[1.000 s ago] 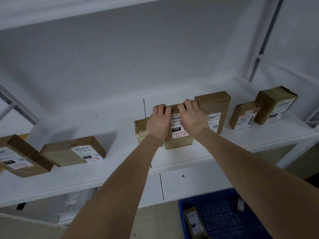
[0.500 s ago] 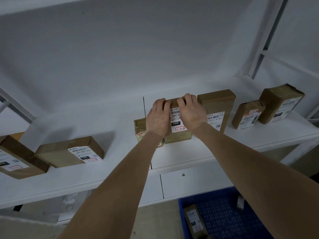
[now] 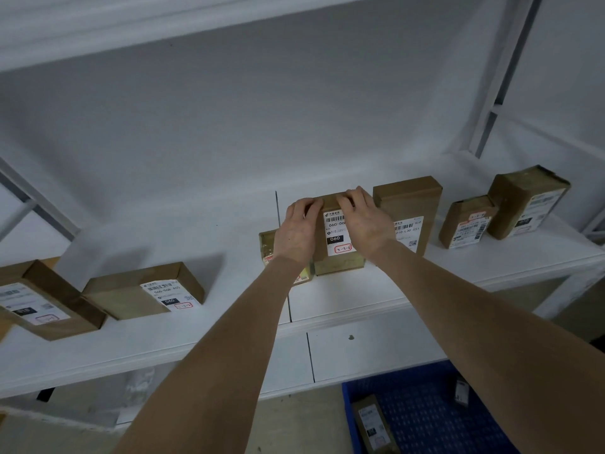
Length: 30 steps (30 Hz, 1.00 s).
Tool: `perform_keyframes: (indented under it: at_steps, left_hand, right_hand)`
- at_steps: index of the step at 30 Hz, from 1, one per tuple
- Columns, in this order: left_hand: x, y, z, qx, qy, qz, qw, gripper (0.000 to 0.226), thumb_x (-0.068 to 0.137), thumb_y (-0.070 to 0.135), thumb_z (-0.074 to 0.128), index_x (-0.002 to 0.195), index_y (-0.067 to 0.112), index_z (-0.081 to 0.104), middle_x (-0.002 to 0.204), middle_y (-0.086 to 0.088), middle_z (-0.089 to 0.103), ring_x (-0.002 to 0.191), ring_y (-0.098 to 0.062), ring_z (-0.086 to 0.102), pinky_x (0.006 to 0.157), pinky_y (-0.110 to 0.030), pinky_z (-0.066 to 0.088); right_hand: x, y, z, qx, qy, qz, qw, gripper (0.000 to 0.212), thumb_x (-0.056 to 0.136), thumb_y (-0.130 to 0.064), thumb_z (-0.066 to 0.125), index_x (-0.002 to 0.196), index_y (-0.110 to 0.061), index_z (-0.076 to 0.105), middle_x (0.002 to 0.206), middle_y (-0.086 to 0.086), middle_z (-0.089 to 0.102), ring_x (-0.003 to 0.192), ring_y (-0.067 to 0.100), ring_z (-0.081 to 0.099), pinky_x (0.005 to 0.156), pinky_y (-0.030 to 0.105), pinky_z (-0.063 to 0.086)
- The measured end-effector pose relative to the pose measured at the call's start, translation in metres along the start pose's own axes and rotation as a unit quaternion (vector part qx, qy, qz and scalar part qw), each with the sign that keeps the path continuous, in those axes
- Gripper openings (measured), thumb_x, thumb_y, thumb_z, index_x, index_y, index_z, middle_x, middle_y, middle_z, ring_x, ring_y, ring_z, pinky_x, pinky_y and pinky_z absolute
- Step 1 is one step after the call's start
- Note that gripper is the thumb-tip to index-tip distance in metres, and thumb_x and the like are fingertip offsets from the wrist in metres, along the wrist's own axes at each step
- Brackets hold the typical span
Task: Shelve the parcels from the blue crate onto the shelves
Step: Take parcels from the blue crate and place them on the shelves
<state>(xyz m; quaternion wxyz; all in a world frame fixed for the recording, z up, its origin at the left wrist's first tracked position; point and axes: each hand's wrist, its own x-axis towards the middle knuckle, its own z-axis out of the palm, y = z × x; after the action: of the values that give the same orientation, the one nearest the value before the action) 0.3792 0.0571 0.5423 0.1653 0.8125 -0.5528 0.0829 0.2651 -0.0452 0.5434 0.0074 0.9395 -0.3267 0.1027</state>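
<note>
060 parcel (image 3: 337, 244) stands upright on the shelf (image 3: 343, 299), label facing you, with a red-boxed "3-3-6" at the label's foot.

Your left grip (image 3: 296, 235) clasps its upper left corner, fingers hooked over the top edge. Your right grip (image 3: 365, 221) does the same at the upper right corner. Both grips are closed on the parcel, and the fingertips nearly meet along the top. The parcel sits between and below your two grips, with the lower half and mid-label uncovered.

- Just left of the 060 parcel: a smaller taped parcel (image 3: 268, 244), largely hidden behind your left wrist. You cannot tell whether the two touch.
- Just right of it: a taller upright parcel (image 3: 409, 211).
- Farther right: a short parcel (image 3: 466, 224) against a bigger one (image 3: 527, 201).
- Well to the left: two low parcels (image 3: 140, 290) (image 3: 42, 299), labels toward you.
- Below and right of the 060 parcel, under the shelf: the blue crate (image 3: 425, 414). It holds one parcel (image 3: 373, 424) and a smaller item (image 3: 461, 391) at its far side.
</note>
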Motion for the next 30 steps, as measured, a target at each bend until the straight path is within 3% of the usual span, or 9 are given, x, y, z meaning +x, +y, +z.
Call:
perform_keyframes:
  at_steps: [5, 11, 23, 26, 30]
  left_hand:
    - [-0.002, 0.004, -0.003, 0.006, -0.003, 0.001, 1.0, 0.062, 0.09, 0.005, 0.051, 0.147, 0.014, 0.029, 0.147, -0.005, 0.031, 0.135, -0.021, 0.03, 0.091, -0.034, 0.048]
    - [-0.005, 0.009, -0.01, 0.024, -0.019, 0.001, 1.0, 0.064, 0.09, 0.013, 0.053, 0.148, 0.013, 0.025, 0.149, -0.007, 0.027, 0.135, -0.023, 0.032, 0.104, -0.034, 0.039]
    - [-0.022, 0.027, -0.03, 0.043, -0.048, -0.023, 0.998, 0.071, 0.088, 0.018, 0.059, 0.148, 0.012, 0.022, 0.152, -0.008, 0.02, 0.134, -0.025, 0.033, 0.103, -0.035, 0.037]
    - [-0.034, 0.034, -0.031, 0.04, -0.04, -0.036, 0.998, 0.07, 0.088, 0.022, 0.061, 0.147, 0.012, 0.024, 0.151, -0.008, 0.023, 0.133, -0.025, 0.034, 0.101, -0.036, 0.039]
    - [-0.058, 0.049, -0.029, 0.052, -0.021, -0.035, 0.998, 0.065, 0.087, 0.011, 0.057, 0.145, 0.012, 0.027, 0.146, -0.009, 0.029, 0.128, -0.026, 0.036, 0.094, -0.034, 0.041]
  right_hand:
    - [0.0, -0.002, -0.001, -0.021, 0.009, -0.002, 1.0, 0.083, 0.075, -0.011, 0.076, 0.143, -0.01, 0.027, 0.145, 0.012, 0.028, 0.142, 0.03, 0.019, 0.107, 0.037, 0.034]
    - [-0.007, -0.004, -0.007, -0.028, 0.009, 0.002, 1.0, 0.087, 0.075, -0.013, 0.077, 0.145, -0.012, 0.025, 0.144, 0.013, 0.029, 0.138, 0.029, 0.024, 0.106, 0.038, 0.035]
    - [-0.03, -0.006, -0.019, -0.025, 0.018, -0.002, 1.0, 0.09, 0.075, -0.024, 0.078, 0.146, -0.013, 0.024, 0.148, 0.015, 0.024, 0.139, 0.031, 0.021, 0.11, 0.038, 0.028]
    - [-0.042, -0.007, -0.022, -0.018, 0.026, -0.013, 0.999, 0.085, 0.076, -0.019, 0.077, 0.145, -0.011, 0.028, 0.146, 0.016, 0.027, 0.139, 0.032, 0.022, 0.11, 0.04, 0.028]
    - [-0.068, -0.004, -0.019, 0.006, 0.074, -0.039, 0.996, 0.074, 0.071, -0.002, 0.074, 0.138, -0.005, 0.042, 0.14, 0.02, 0.038, 0.135, 0.037, 0.032, 0.105, 0.045, 0.036]
